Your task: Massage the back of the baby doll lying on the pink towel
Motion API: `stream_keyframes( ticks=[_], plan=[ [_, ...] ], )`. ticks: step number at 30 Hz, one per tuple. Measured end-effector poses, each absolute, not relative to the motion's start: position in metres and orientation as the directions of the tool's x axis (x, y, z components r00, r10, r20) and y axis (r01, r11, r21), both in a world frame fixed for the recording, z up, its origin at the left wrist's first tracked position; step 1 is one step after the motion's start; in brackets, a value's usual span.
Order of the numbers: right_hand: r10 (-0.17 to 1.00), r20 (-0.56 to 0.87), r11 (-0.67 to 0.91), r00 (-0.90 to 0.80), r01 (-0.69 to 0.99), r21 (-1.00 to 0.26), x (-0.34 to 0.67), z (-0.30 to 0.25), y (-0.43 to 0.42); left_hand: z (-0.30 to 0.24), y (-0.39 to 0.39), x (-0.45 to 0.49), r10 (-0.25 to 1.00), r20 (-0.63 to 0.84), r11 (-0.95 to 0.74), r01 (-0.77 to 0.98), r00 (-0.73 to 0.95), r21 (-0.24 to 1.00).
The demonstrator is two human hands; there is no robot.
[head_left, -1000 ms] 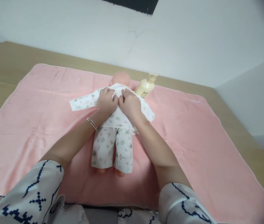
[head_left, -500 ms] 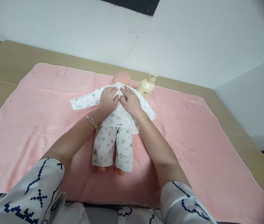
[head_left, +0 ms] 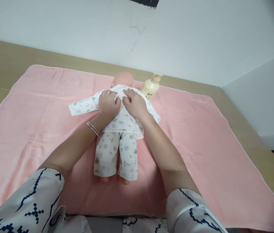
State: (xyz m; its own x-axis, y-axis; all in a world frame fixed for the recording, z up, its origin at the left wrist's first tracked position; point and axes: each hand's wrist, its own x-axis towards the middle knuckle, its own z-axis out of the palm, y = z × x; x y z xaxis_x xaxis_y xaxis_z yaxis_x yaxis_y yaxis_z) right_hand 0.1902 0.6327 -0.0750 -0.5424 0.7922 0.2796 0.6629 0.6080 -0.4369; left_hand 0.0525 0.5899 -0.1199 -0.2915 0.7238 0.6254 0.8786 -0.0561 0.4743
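A doll [head_left: 122, 79] lies stretched out on a pink mat, its bare head away from me and no face showing. It wears a white printed top [head_left: 127, 124] and matching trousers [head_left: 106, 155]; its feet poke out at the cuffs. My left hand [head_left: 109, 104] rests on the left upper part of the top, fingers bent a little and thumb apart. Beside it, my right hand [head_left: 136, 103] lies on the right upper part with fingers spread. The hands are close together but not touching. One sleeve [head_left: 83, 106] stretches out to the left.
Just right of the doll's head is a cream pump bottle [head_left: 151, 86] with a small face drawn on it. The pink mat [head_left: 200, 155] covers much of a wooden table [head_left: 54, 56]. Behind the table rises a white wall [head_left: 90, 29] with cracks.
My left hand has shifted slightly left and its fingers look more bent. My right hand stays spread on the top. The whole view has moved a little.
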Motion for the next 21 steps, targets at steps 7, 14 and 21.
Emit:
stream_keyframes(
  ticks=[7,14,21],
  plan=[
    [0.778,0.319,0.629,-0.542,0.674,-0.388,0.187,-0.087,0.635,-0.119,0.593,0.052,0.759,0.579,-0.045,0.863,-0.298,0.503],
    [0.772,0.264,0.619,-0.578,0.588,-0.522,0.192,-0.088,0.649,-0.128,0.601,0.044,0.81,0.529,-0.123,0.808,-0.253,0.576],
    [0.745,0.389,0.666,-0.542,0.581,-0.468,0.185,-0.082,0.634,-0.132,0.597,0.044,0.769,0.571,-0.189,0.751,-0.288,0.633]
  ],
)
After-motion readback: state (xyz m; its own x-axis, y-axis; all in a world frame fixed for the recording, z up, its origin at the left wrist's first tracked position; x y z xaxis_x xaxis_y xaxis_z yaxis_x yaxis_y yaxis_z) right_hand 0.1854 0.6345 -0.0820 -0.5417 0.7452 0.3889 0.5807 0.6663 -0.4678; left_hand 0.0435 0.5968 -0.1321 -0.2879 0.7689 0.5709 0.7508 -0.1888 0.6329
